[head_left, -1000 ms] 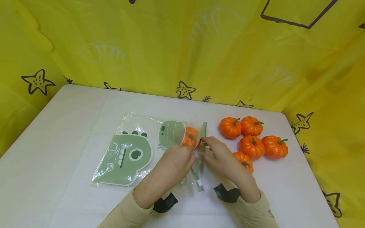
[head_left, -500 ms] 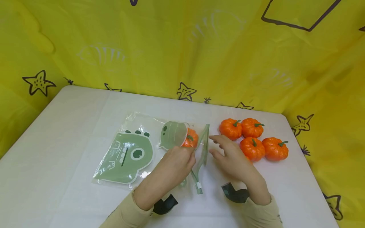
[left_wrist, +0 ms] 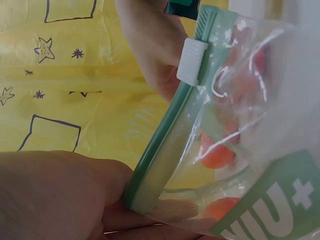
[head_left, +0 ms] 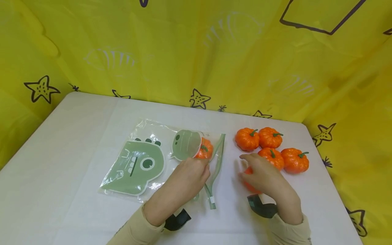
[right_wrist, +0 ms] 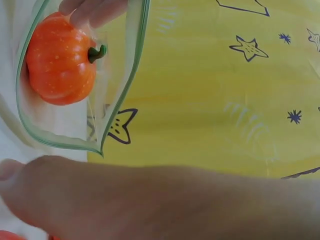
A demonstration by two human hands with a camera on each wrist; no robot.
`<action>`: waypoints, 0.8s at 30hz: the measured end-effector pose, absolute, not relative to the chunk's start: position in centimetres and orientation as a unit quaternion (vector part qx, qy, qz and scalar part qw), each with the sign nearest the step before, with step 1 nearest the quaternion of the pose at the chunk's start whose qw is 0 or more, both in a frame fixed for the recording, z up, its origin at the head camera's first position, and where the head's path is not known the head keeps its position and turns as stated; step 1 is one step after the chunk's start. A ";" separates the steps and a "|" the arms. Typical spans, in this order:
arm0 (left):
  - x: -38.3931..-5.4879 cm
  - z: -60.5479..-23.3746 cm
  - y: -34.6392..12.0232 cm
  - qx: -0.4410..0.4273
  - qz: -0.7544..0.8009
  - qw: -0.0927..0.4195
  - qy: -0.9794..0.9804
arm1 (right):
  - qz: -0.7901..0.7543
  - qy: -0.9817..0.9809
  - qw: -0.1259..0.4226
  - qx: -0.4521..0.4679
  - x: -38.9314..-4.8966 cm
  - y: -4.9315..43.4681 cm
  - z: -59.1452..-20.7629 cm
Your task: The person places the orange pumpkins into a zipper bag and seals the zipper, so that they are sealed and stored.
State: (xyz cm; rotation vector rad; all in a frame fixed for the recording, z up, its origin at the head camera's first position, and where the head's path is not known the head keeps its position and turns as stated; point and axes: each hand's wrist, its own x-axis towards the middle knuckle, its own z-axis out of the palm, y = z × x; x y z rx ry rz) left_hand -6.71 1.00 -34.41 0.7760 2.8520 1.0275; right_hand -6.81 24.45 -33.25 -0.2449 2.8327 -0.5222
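Observation:
A clear zip bag (head_left: 147, 136) with a green monster print lies on the table, a small orange toy pumpkin (head_left: 204, 149) inside near its mouth. My left hand (head_left: 188, 173) grips the bag by its zip edge, which gapes open in the right wrist view around the pumpkin (right_wrist: 60, 60). To the right of the bag, my right hand (head_left: 264, 173) has its fingers and thumb around another toy pumpkin (head_left: 251, 185), partly hidden under the hand. In the left wrist view the white zip slider (left_wrist: 192, 61) sits towards one end of the green zip (left_wrist: 160, 135).
Several more toy pumpkins stand together behind the right hand, one of them the rightmost pumpkin (head_left: 294, 160). A white cloth covers the table (head_left: 76, 143). A yellow patterned curtain (head_left: 171, 51) hangs behind it. Both wrists wear black mounts.
My right hand has left the bag's mouth and moved right and towards me to the nearest loose pumpkin, which has shifted slightly left. The left hand keeps its grip on the bag.

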 end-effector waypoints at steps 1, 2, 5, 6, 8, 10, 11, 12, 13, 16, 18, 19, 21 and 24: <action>-6.7 -34.4 1.0 0.248 0.329 0.006 0.911 | -0.172 0.973 0.131 -0.084 -6.8 24.5 -33.3; -6.7 -34.4 1.0 0.247 0.330 0.007 0.911 | -0.166 0.973 0.137 -0.082 -6.7 24.5 -33.3; -6.6 -34.4 0.9 0.244 0.333 0.013 0.911 | -0.157 0.973 0.147 -0.082 -6.7 24.4 -33.4; -6.6 -34.4 0.9 0.243 0.333 0.014 0.911 | -0.156 0.973 0.148 -0.082 -6.7 24.4 -33.4; -6.6 -34.4 0.9 0.243 0.332 0.016 0.911 | -0.157 0.973 0.150 -0.079 -6.8 24.5 -33.4; -6.6 -34.4 0.9 0.244 0.330 0.016 0.912 | -0.159 0.973 0.150 -0.075 -6.8 24.5 -33.4; -6.6 -34.5 0.9 0.244 0.330 0.015 0.912 | -0.162 0.973 0.151 -0.072 -6.8 24.5 -33.4; -6.6 -34.5 0.9 0.244 0.331 0.015 0.911 | -0.165 0.972 0.150 -0.071 -6.8 24.6 -33.4; -6.7 -34.5 0.9 0.245 0.331 0.015 0.911 | -0.167 0.972 0.148 -0.071 -6.9 24.6 -33.4; -6.7 -34.6 0.9 0.246 0.332 0.013 0.911 | -0.171 0.973 0.137 -0.071 -6.9 24.5 -33.4; -6.7 -34.6 0.9 0.247 0.333 0.013 0.910 | -0.173 0.974 0.125 -0.077 -7.0 24.5 -33.4; -6.7 -34.6 0.9 0.248 0.332 0.011 0.910 | -0.175 0.974 0.117 -0.079 -7.1 24.5 -33.4; -6.7 -34.6 0.9 0.248 0.334 0.010 0.909 | -0.184 0.974 0.098 -0.085 -7.1 24.3 -33.4; -6.7 -34.6 0.9 0.248 0.333 0.009 0.910 | -0.200 0.974 0.063 -0.087 -7.4 24.1 -33.6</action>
